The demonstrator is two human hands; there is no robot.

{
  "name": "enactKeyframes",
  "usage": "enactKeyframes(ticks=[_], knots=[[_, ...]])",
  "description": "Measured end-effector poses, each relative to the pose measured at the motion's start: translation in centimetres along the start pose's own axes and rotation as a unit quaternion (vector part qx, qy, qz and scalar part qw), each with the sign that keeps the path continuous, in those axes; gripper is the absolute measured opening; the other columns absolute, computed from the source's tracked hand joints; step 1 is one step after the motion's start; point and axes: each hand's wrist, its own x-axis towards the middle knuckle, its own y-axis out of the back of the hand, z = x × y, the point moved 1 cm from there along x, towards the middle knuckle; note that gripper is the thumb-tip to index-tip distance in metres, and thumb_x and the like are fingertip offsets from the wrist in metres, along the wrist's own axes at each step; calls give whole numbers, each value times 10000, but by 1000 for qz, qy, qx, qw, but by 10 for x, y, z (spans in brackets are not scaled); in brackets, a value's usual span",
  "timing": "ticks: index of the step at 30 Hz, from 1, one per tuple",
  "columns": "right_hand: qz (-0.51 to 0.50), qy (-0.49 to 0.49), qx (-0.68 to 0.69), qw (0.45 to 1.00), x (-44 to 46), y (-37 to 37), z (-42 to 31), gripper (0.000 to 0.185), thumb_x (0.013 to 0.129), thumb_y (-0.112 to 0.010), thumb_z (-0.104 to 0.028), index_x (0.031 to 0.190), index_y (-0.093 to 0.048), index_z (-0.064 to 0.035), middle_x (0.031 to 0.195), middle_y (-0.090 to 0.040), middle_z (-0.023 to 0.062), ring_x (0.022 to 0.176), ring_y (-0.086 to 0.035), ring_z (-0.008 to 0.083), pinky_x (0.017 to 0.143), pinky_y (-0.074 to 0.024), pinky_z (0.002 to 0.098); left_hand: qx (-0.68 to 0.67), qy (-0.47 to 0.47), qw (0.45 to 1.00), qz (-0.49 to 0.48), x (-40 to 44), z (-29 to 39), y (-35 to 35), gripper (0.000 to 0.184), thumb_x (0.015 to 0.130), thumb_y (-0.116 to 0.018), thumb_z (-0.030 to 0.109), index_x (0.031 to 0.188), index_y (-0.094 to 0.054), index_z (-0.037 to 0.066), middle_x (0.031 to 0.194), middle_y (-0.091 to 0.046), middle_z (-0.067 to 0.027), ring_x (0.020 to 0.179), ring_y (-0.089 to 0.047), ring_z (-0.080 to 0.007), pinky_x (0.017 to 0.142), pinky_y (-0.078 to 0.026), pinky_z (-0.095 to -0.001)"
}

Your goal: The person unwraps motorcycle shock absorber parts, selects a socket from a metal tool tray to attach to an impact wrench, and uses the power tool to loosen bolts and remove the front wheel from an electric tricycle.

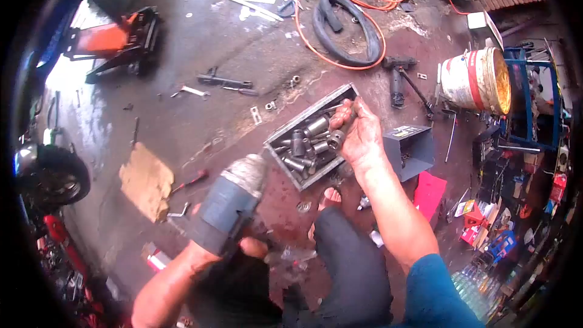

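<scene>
My left hand (pixel 206 255) grips an impact wrench (pixel 228 203) with a grey body and a worn metal nose pointing up and right. The tool's body hides most of the fingers. In my right hand (pixel 363 130) a long dark metal socket (pixel 337 138) is held between closed fingers, its hollow end facing down toward me. This hand is over the right side of a long metal tray (pixel 302 185). Several sockets (pixel 317 126) and other metal pieces lie jumbled inside the tray.
A second impact tool (pixel 397 85) and a dark open box (pixel 410 152) lie to the right. Beyond are a black rubber loop (pixel 322 33), an orange hose (pixel 299 30) and a tipped bucket (pixel 477 80). Cardboard (pixel 146 179) and an orange jack (pixel 106 39) are left.
</scene>
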Motion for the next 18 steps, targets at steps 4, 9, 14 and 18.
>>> enactKeyframes(ticks=[4, 9, 14, 18], knots=[[21, -7, 33, 999, -89, -67, 10, 281, 992, -464, -310, 899, -492, -46, 689, -468, 23, 642, -473, 171, 652, -439, 327, 136, -102, 985, 43, -72, 100, -8, 519, 842, -628, 369, 1301, -533, 145, 1264, -555, -109, 1154, -521, -318, 997, -412, -432], [45, -88, 28, 995, -254, -192, 18, 318, 994, -458, -393, 950, -491, -80, 694, -438, 2, 604, -437, 148, 608, -418, 315, 85, -115, 985, 96, -189, 209, 10, 454, 815, -733, 282, 1202, -584, 97, 1073, -632, -108, 1011, -607, -296, 860, -490, -411], [18, -124, -40, 991, -406, -297, 14, 341, 955, -523, -444, 876, -501, -113, 645, -407, -12, 564, -396, 115, 521, -364, 258, -324, 32, 938, 117, -311, 294, 8, 431, 826, -717, 234, 1196, -585, 58, 1092, -634, -91, 948, -642, -217, 775, -523, -336], [36, -198, -141, 969, -469, -339, 35, 328, 949, -539, -437, 873, -481, -123, 634, -378, -23, 531, -363, 111, 491, -351, 267, -127, -47, 964, 227, -385, 351, 29, 553, 747, -742, 250, 1215, -574, 8, 1109, -650, -113, 936, -661, -259, 789, -533, -350]])
